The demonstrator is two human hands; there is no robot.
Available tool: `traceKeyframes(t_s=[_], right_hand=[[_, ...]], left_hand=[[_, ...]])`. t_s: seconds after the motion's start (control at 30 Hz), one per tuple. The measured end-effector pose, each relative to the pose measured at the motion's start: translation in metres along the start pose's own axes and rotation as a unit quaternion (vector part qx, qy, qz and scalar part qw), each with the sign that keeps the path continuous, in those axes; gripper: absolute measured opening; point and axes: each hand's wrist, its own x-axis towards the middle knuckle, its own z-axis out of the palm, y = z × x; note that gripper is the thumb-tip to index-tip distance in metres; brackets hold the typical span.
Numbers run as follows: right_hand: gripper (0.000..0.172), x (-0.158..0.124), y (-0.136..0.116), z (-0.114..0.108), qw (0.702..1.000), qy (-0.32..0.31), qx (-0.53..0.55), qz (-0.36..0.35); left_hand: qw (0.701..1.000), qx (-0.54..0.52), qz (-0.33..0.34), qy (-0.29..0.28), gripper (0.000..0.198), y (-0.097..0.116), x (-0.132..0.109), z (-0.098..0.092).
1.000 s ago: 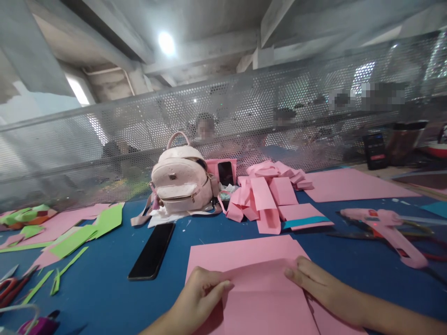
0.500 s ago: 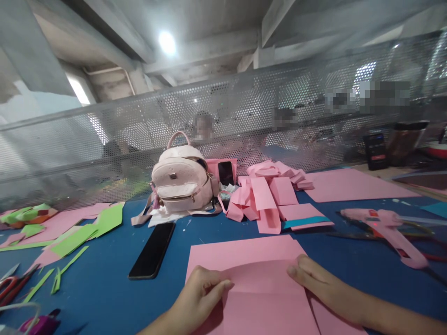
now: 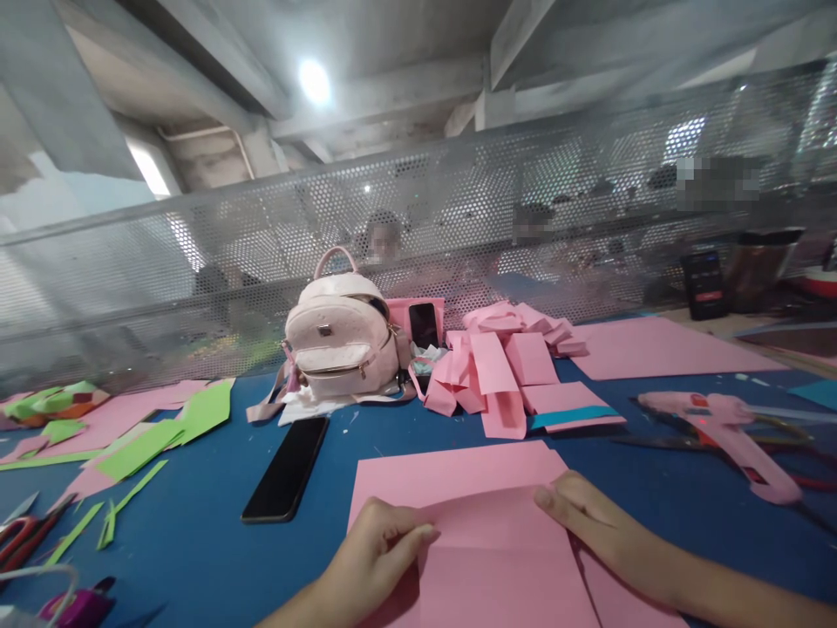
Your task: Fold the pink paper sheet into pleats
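A pink paper sheet lies on the blue table in front of me, with its near part folded up over itself. My left hand pinches the left corner of the folded flap. At the flap's right corner my right hand presses down with its fingers held together. A black phone lies face up just left of the sheet.
A pink backpack stands behind the phone, next to a pile of pink paper strips. A pink glue gun lies at the right. Green and pink scraps and scissors lie at the left. A perforated metal screen closes the far edge; people sit behind it.
Both hands stay on the folded flap. The right hand's fingertips shifted very slightly along the right corner. Nothing else moved.
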Motion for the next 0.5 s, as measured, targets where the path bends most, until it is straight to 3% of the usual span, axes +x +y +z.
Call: traceKeyframes(t_s=[0.5], right_hand=[[0.066, 0.003, 0.014, 0.0, 0.996, -0.004, -0.001, -0.091]], left_hand=[[1.0, 0.006, -0.018, 0.009, 0.053, -0.001, 0.001, -0.001]])
